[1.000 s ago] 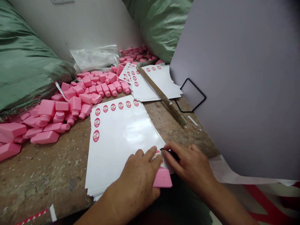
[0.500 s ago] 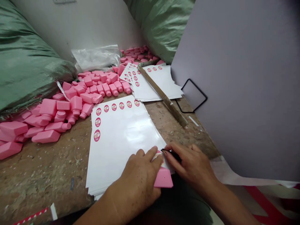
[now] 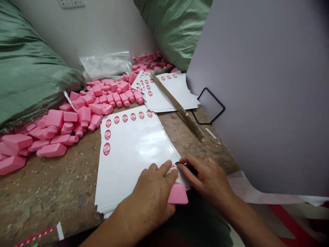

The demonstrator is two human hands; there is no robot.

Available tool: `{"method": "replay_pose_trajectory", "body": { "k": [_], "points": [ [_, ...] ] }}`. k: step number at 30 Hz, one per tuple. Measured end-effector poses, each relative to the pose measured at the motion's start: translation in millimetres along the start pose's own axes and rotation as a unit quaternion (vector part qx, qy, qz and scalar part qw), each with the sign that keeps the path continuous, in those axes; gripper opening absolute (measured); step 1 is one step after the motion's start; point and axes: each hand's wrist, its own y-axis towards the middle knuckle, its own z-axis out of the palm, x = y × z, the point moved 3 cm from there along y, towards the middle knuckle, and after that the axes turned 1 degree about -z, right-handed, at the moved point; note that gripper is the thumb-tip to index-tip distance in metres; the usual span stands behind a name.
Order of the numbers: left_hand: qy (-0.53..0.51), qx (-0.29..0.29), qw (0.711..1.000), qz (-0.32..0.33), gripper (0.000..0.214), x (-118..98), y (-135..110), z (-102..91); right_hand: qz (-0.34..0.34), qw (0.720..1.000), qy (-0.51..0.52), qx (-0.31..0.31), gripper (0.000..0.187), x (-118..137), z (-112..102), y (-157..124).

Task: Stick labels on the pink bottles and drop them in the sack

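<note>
My left hand (image 3: 151, 188) is closed around a pink plastic bottle (image 3: 178, 194) at the lower right corner of a stack of white sticker sheets (image 3: 131, 154). Oval pink stickers remain along the top sheet's upper and left edges. Part of a printed sticker (image 3: 173, 167) shows on the bottle beside my left fingertips. My right hand (image 3: 209, 176) pinches a thin black tool (image 3: 191, 169), its pointed tip close to that sticker. The fingers hide most of the tool, so its kind cannot be made out.
A heap of pink bottles (image 3: 84, 115) lies on the worn table (image 3: 64, 185) at left. Behind, a hammer (image 3: 180, 108) rests on more sticker sheets (image 3: 164, 97). Green sacks (image 3: 33, 65) stand around, a grey panel (image 3: 262, 96) rises at right, and a black wire frame (image 3: 222, 109) juts near it.
The view has shifted slightly. Both hands keep nearly the same pose, with the bottle and the black tool still held close together.
</note>
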Motion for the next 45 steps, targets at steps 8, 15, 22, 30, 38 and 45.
{"method": "replay_pose_trajectory", "body": {
  "k": [8, 15, 22, 30, 38, 45],
  "points": [
    [-0.002, -0.002, 1.000, -0.003, 0.072, 1, 0, 0.8, -0.027, 0.999, -0.026, -0.018, 0.019, 6, 0, 3],
    [-0.008, 0.004, 1.000, -0.006, 0.071, 0, 0, -1.3, -0.008, 0.999, 0.030, 0.013, 0.018, 1, -3, 4],
    [-0.030, 0.003, 1.000, 0.002, 0.061, 4, -3, 0.3, -0.040, 0.999, -0.008, 0.011, 0.017, 1, -3, 4],
    [-0.445, -0.069, 0.885, -0.117, 0.041, 27, -5, -15.9, -0.063, 0.997, -0.040, 0.009, 0.018, 3, -2, 8],
    [-0.631, -0.120, 0.749, -0.163, 0.036, 44, -2, -15.3, 0.005, 0.999, -0.034, 0.007, 0.023, -1, 1, 11],
    [-0.623, -0.112, 0.756, -0.165, 0.037, 45, -3, -15.2, 0.169, 0.964, 0.199, 0.055, 0.028, -11, 1, 0]
  ]
}}
